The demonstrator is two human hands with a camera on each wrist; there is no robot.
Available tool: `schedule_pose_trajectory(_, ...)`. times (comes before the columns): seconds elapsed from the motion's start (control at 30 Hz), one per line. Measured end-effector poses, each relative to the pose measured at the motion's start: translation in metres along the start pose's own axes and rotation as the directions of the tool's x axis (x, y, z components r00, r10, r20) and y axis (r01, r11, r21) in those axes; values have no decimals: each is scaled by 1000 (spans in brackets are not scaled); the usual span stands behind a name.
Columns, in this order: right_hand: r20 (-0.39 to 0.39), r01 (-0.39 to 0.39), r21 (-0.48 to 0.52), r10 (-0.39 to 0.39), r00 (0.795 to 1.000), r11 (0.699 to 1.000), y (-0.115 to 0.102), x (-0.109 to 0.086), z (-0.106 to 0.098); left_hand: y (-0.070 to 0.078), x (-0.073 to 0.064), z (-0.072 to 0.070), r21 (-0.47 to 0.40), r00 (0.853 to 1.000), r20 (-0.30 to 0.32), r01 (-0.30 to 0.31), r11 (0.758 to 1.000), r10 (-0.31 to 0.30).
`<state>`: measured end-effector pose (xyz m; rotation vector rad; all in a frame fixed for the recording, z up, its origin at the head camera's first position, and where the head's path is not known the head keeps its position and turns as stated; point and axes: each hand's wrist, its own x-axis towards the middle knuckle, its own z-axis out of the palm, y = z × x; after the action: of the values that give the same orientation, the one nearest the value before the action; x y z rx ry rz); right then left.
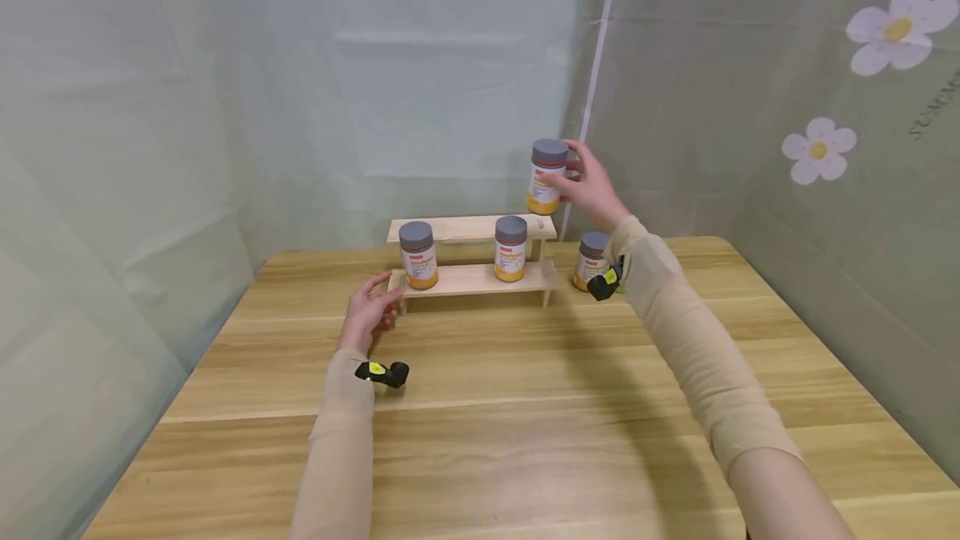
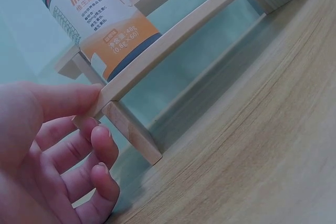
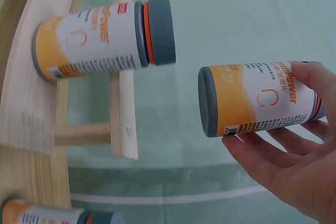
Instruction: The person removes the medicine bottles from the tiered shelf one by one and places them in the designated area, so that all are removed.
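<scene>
Grasping a jar in the right grip, with the upper shelf of a rack below; seemingly pinching the rack's end in the left grip. Likely mid-placing, calling for level lowering.

From the head, the light is soft and not very bright. The table has a pale shiny spot at 6 o'clock. The right arm makes a long, fuzzy shadow near 5 o'clock. The cloth looks darker at 2 o'clock. Small words on the jars are too tiny to read.

The left wrist picture is dim and bluish, with shade under the shelf toward 2 o'clock. The right wrist one looks greenish; a jar between 7 and 8 o'clock is blurry.
</scene>
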<state>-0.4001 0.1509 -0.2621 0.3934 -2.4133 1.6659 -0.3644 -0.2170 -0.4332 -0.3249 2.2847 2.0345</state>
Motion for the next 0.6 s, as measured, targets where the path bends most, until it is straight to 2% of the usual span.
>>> schedule_pose_trajectory(0.33, -38, -31, -2, 31, 999, 1000, 12, -5, -19, 0, 1, -8, -11, 1000, -14, 5, 1000, -5)
schedule_pose_trajectory(0.6, -29, -32, 6, 32, 999, 999, 20, -12, -30, -2, 1, -11, -2, 1000, -13, 7, 1000, -7)
